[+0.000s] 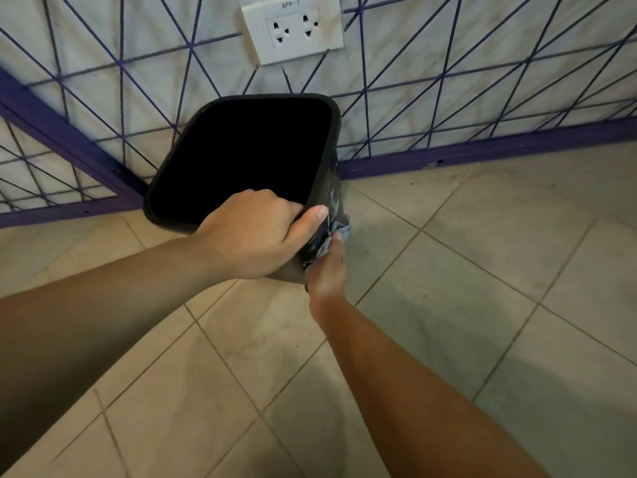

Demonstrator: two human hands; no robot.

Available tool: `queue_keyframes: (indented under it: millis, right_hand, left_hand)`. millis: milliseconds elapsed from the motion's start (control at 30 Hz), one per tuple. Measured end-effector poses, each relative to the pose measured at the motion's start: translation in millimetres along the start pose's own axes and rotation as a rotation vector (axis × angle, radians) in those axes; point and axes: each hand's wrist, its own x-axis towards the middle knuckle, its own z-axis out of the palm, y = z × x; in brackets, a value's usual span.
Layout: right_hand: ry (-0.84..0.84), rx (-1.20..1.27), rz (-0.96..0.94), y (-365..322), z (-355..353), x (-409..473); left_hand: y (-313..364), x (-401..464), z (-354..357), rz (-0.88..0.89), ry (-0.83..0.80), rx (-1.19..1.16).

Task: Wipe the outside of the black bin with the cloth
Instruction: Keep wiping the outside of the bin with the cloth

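Observation:
The black bin [332,157] is tilted in the corner of the room, its dark open mouth facing me. My left hand [255,232] grips its near rim, fingers curled inside and thumb on the outside. Below it, my right hand [327,267] holds a crumpled grey-blue cloth [336,236] against the bin's right outer wall, which shows pale smears. Most of the cloth is hidden between hand and bin.
Beige floor tiles [448,288] spread in front and to the right. Purple skirting [482,155] runs along both walls, which carry a purple line pattern. A white double socket [293,29] sits on the wall above the bin.

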Motion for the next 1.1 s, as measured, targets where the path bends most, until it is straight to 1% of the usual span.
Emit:
queue_keyframes:
  millis: [100,133,200,233,300,400,500,567,667,767,833,933,967,1100]
  right_hand:
    - [0.088,0.064,0.037,-25,6,-8]
    - [0.086,0.058,0.01,-24,6,-12]
    - [0.021,0.003,-0.041,-10,5,-19]
    - [0.016,-0.008,-0.042,-8,3,-19]
    - [0.04,0.022,-0.036,-26,-1,-17]
    - [0.034,0.047,0.015,-41,2,-10]
    - [-0.005,-0.016,-0.076,-35,5,-37]
    - [-0.02,-0.002,-0.088,-35,1,-44]
    - [0.021,0.075,-0.016,-42,3,-20]
    - [-0.018,0.035,-0.033,-41,5,-30]
    - [-0.062,0.054,-0.031,-38,2,-39]
    - [-0.026,0.065,0.037,-42,-1,-17]
    - [-0.017,0.051,0.034,-44,-1,-15]
    - [-0.069,-0.034,-0.087,-35,1,-40]
  left_hand:
    - [-2,1,1,0.018,0.022,0.001]
    - [-4,1,2,0.023,0.027,-0.001]
    - [-6,1,2,0.032,0.035,-0.001]
    - [-7,2,2,0.041,0.042,0.006]
    - [-10,4,2,0.056,0.051,0.005]
    - [-9,4,1,0.074,0.056,-0.002]
    - [-10,2,2,0.074,0.064,0.009]
    - [-10,4,3,0.077,0.066,0.02]
    - [-9,3,4,0.079,0.079,0.036]
    - [-8,1,4,0.075,0.099,0.048]
    - [-7,2,3,0.07,0.099,0.048]
    - [-4,2,2,0.06,0.089,0.027]
    - [-4,2,2,0.057,0.094,0.022]
    - [-5,1,1,0.043,0.08,0.003]
